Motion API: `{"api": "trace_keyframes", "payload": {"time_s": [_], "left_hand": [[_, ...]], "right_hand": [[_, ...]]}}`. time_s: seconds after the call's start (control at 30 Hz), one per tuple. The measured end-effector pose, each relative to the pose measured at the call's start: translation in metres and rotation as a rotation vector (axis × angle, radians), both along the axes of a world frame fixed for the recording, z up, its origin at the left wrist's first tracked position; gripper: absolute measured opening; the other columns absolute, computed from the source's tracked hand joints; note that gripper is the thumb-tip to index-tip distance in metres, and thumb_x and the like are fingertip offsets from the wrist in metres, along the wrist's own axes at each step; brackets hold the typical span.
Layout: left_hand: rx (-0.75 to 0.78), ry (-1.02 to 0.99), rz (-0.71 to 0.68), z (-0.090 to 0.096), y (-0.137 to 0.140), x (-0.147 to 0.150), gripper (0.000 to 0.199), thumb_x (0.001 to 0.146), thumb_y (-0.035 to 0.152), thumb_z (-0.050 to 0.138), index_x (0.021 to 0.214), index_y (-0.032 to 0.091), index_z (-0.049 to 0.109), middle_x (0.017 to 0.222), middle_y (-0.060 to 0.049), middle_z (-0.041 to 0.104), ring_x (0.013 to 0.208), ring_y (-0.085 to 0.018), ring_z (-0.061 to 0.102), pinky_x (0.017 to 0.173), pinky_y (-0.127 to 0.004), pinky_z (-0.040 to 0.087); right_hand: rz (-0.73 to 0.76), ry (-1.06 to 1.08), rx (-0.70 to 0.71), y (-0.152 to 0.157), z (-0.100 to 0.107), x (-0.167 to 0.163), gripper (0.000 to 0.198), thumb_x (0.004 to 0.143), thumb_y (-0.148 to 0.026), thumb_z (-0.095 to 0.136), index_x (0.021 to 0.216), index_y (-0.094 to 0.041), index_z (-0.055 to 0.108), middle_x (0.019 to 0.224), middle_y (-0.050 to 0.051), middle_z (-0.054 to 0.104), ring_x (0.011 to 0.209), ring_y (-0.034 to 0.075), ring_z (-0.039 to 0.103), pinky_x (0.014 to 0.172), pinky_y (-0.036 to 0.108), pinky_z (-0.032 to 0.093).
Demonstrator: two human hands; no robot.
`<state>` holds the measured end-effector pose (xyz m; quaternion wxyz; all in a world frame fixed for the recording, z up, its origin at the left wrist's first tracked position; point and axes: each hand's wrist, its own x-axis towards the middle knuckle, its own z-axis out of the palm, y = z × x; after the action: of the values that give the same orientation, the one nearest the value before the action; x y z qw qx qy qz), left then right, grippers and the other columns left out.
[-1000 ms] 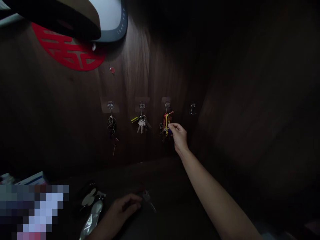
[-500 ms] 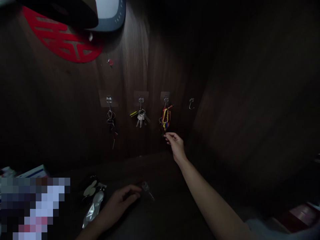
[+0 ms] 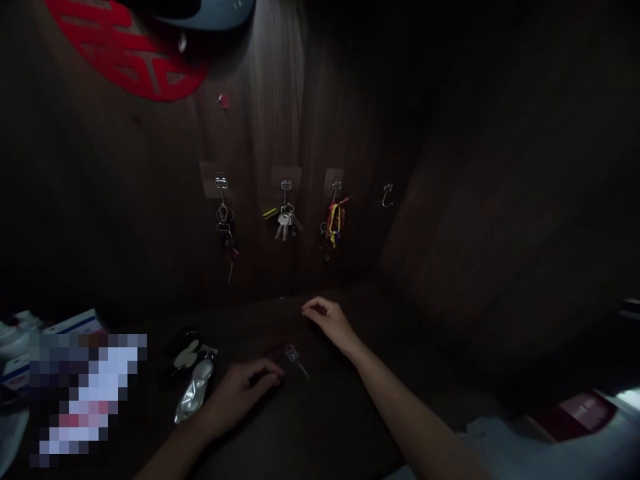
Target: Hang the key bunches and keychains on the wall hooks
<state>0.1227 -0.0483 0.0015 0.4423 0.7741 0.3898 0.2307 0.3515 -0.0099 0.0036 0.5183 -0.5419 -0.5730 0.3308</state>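
Note:
My left hand [image 3: 250,390] rests low over the dark surface, fingers stretched out and the thumb slightly apart. Just beyond its fingertips lies a single silver key [image 3: 296,360] with a thin reddish cord beside it; whether they touch is too dark to tell. My right hand [image 3: 327,320] is above the surface, fingers curled and fingertips close together, with nothing visible in them. Above it, a key bunch with a yellow and red strap [image 3: 335,223] hangs from a wall hook. A bunch of silver keys [image 3: 286,220] and a dark key ring [image 3: 225,223] hang further left.
A bare hook [image 3: 388,195] is at the right on the wooden back panel. Left of my left hand lie a shiny silver item [image 3: 196,390] and dark keys with a pale tag [image 3: 186,355]. Boxes [image 3: 83,325] stand at far left; a red decoration [image 3: 135,60] and a cap [image 3: 210,13] are above.
My right hand has let go of the lower end of the strapped key bunch and come down left towards the single key. My left hand stays near that key. The view has tilted down slightly.

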Motion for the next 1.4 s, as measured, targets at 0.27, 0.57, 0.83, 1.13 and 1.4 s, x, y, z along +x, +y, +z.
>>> {"api": "trace_keyframes", "payload": {"time_s": [0.27,0.57,0.83,1.13,1.4], "left_hand": [[0.113,0.030,0.101,-0.003,0.003,-0.004,0.030,0.086,0.040,0.043,0.078,0.023,0.066,0.067,0.003,0.064,0.068,-0.015,0.060,0.065,-0.021,0.042],[0.309,0.027,0.243,-0.019,0.014,-0.006,0.017,0.078,0.024,0.053,0.095,0.024,0.057,0.088,-0.001,0.062,0.080,-0.019,0.059,0.073,-0.029,0.046],[0.503,0.125,0.198,-0.031,0.017,-0.008,0.008,0.071,0.023,0.063,0.078,0.023,0.059,0.095,-0.004,0.055,0.091,-0.024,0.055,0.080,-0.039,0.045],[0.366,-0.025,0.278,-0.020,0.016,-0.006,0.008,0.079,0.027,0.054,0.072,0.024,0.058,0.088,-0.002,0.060,0.085,-0.021,0.059,0.078,-0.032,0.044],[0.161,-0.190,0.429,-0.011,0.014,-0.004,0.013,0.079,0.034,0.053,0.071,0.025,0.056,0.066,0.005,0.060,0.065,-0.016,0.058,0.064,-0.024,0.041]], "right_hand": [[0.106,-0.271,-0.013,-0.014,-0.018,-0.019,0.011,0.077,-0.019,0.055,0.079,-0.021,0.065,0.079,0.000,0.065,0.073,0.015,0.057,0.065,0.027,0.039],[0.156,-0.495,0.113,-0.016,-0.019,-0.029,0.017,0.078,-0.009,0.055,0.085,-0.022,0.064,0.090,0.002,0.061,0.091,0.016,0.053,0.082,0.030,0.040],[0.204,-0.557,0.229,-0.018,-0.019,-0.032,0.016,0.081,-0.011,0.053,0.086,-0.022,0.063,0.087,0.001,0.061,0.090,0.016,0.052,0.081,0.031,0.041],[0.291,-0.643,0.247,-0.023,-0.017,-0.037,0.013,0.079,-0.018,0.059,0.091,-0.022,0.062,0.092,0.002,0.062,0.091,0.017,0.053,0.084,0.034,0.039],[0.369,-0.831,0.161,-0.027,-0.016,-0.041,0.024,0.074,-0.023,0.064,0.098,-0.023,0.060,0.099,0.003,0.059,0.095,0.019,0.050,0.086,0.035,0.035]]}}
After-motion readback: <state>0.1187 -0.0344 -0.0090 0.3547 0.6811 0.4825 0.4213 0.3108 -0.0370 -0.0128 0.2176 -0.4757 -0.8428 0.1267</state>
